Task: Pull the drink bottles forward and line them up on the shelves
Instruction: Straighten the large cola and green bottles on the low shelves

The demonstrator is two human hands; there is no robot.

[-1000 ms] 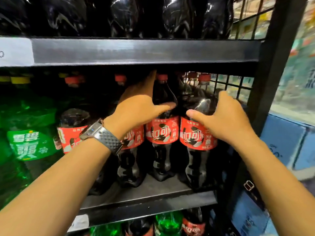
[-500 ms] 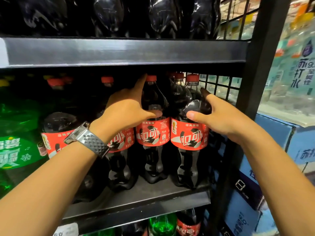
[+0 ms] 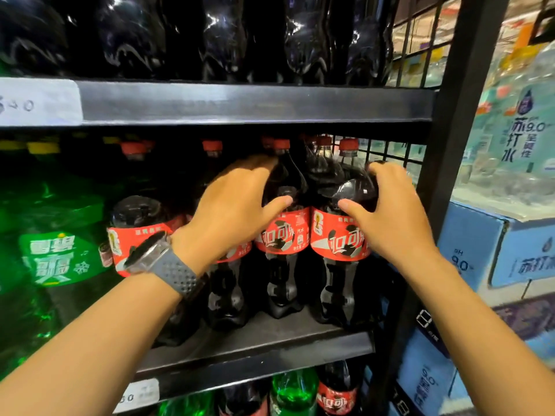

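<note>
Dark cola bottles with red labels and red caps stand on the middle shelf. My left hand, a watch on its wrist, curls around the shoulder of a cola bottle, thumb touching the neighbouring cola bottle. My right hand wraps the shoulder of the rightmost front cola bottle, which stands nearest the shelf's front edge. More red caps show in the rows behind. Another cola bottle stands left of my wrist.
Green soda bottles fill the left of the shelf. Dark bottles line the shelf above. A black upright post and wire grid bound the right side. Blue cartons of bottled water stack beyond it. Lower shelf bottles show beneath.
My right hand has closed further over the rightmost bottle's shoulder, and that bottle has come slightly forward. My left hand stays on its bottle. The view has shifted a little.
</note>
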